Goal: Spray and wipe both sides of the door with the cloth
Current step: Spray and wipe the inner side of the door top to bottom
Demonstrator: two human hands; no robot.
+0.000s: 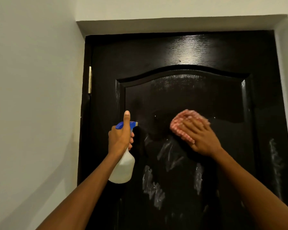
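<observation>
the tall black shiny wooden door (181, 52) is shut and fills the middle of the view, with pale walls (32, 80) around it. the left hand (121, 138) is wrapped around the neck of a white plastic spray bottle with a blue top (122, 168). the thumb sticks straight up and the other fingers curl at the front, where the trigger should be. the nozzle points at the raised middle part of the door, so the spray will land there, just beside the cloth.

the right hand (201, 138) lies flat with straight fingers and presses a pink and white checked cloth (181, 123) against the door. a flat hand pushes more of the cloth onto the wood. the cloth looks blurry, so i think it is moving.

white wet smears show lower down on the door, so that part looks like it needs wiping next. the other side of the door is hidden, so i cannot tell if it is clean. a silver hinge (89, 79) sits on the left edge.
</observation>
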